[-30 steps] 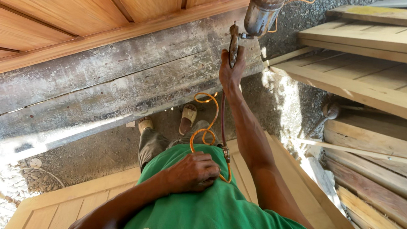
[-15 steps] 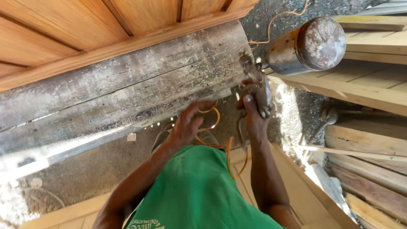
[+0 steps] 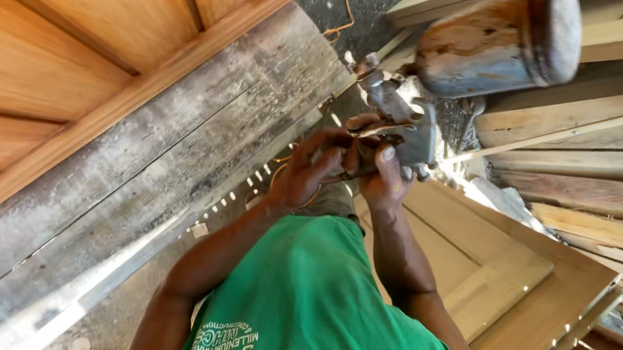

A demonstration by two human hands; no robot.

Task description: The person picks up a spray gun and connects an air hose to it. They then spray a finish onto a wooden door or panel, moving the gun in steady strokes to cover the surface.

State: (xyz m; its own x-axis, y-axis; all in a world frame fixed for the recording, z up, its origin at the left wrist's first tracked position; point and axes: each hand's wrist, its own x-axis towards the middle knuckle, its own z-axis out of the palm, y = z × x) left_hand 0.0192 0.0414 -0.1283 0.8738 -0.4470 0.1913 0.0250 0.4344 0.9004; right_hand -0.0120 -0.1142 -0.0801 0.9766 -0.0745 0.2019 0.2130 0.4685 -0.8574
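Note:
I hold a worn metal spray gun [image 3: 408, 131] close in front of me, its dented grey cup [image 3: 497, 40] tilted up at the top right. My right hand [image 3: 385, 180] grips the gun's handle from below. My left hand [image 3: 310, 169] has its fingers on the gun's left side, beside the right hand. A loop of orange hose [image 3: 279, 172] shows just behind the left hand. My green shirt [image 3: 315, 303] fills the bottom of the view.
A weathered grey beam [image 3: 146, 175] runs diagonally at left, with varnished wooden door panels [image 3: 75, 42] above it. A light wooden panelled door [image 3: 527, 291] lies at lower right. Stacked planks [image 3: 590, 169] sit at right. More orange hose [image 3: 341, 9] trails on dark gravel ground at top.
The spray gun came down from arm's length to close in front of me. My left hand left my chest and joined the right hand on the gun.

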